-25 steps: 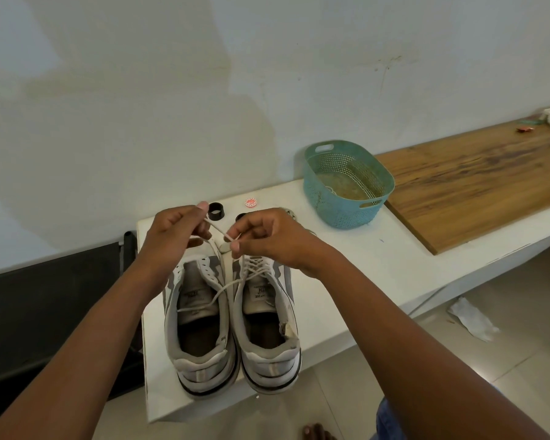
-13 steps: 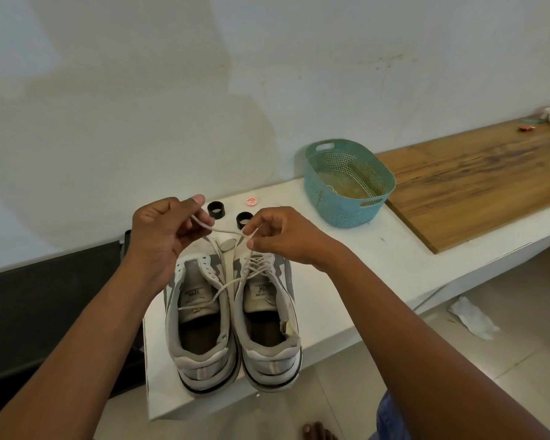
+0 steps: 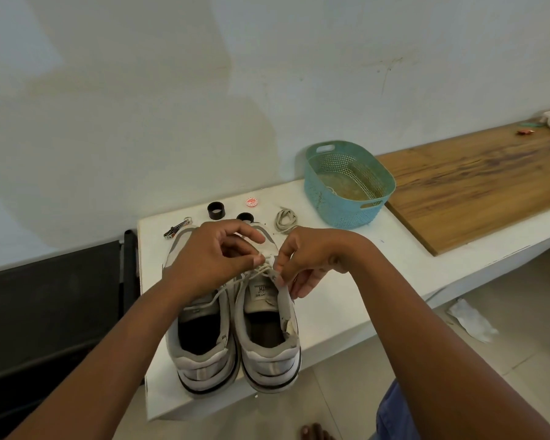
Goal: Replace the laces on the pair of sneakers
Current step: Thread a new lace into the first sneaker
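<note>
Two grey-and-white sneakers stand side by side at the near end of the white desk (image 3: pixel 346 281), heels toward the person. The left sneaker (image 3: pixel 200 354) has its tongue partly under the left forearm; the right sneaker (image 3: pixel 269 350) shows a labelled tongue and a worn inner heel lining.

The left hand (image 3: pixel 210 258) hovers over the toe end of the pair, its grip clenched in a pinch on the white lace (image 3: pixel 258 271), thumb and forefinger meeting at the lace end. The right hand (image 3: pixel 311 258) sits just beside it, its grip pinching the upper edge of the right sneaker near the top eyelets, the other fingers curled loosely beneath. The lace runs from the pinch across the right sneaker's eyelets and trails over the left sneaker's tongue.

Behind the shoes lie a coiled grey lace (image 3: pixel 285 219), two black rings (image 3: pixel 216 210), a red-and-white bottle cap (image 3: pixel 251 202) and a small metal clip (image 3: pixel 178 228). A teal perforated basket (image 3: pixel 346 182) stands further right, just beside a wooden board (image 3: pixel 477 182).
</note>
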The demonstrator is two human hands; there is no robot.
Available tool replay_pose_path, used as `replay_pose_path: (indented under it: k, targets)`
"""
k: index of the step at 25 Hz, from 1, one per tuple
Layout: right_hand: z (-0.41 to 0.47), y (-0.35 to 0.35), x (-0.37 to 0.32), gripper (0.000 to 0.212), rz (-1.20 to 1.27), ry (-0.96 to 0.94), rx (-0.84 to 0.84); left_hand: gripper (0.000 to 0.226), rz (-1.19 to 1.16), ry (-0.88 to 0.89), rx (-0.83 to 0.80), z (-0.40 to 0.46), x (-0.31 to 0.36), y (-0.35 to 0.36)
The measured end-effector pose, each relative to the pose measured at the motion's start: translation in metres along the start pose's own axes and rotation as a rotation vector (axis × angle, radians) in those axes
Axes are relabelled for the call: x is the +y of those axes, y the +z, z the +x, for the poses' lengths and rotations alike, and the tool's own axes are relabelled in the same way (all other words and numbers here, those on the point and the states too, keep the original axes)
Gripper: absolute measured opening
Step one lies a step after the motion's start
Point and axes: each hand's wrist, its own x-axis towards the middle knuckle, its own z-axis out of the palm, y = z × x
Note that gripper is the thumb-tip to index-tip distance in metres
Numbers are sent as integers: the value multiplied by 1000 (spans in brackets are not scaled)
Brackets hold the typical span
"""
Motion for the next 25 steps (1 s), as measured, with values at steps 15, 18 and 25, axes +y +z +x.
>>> replay_pose_path:
  k: [15,18,25]
  targets:
    - [-1,-3,3,21,50,-26,-18,6,415,74,-35,-1,-11,28]
    - [-1,-2,2,21,26,-32,-17,6,410,68,-24,-3,-9,30]
    - [-1,-2,3,20,7,-54,-20,39,383,136,-2,-6,-6,35]
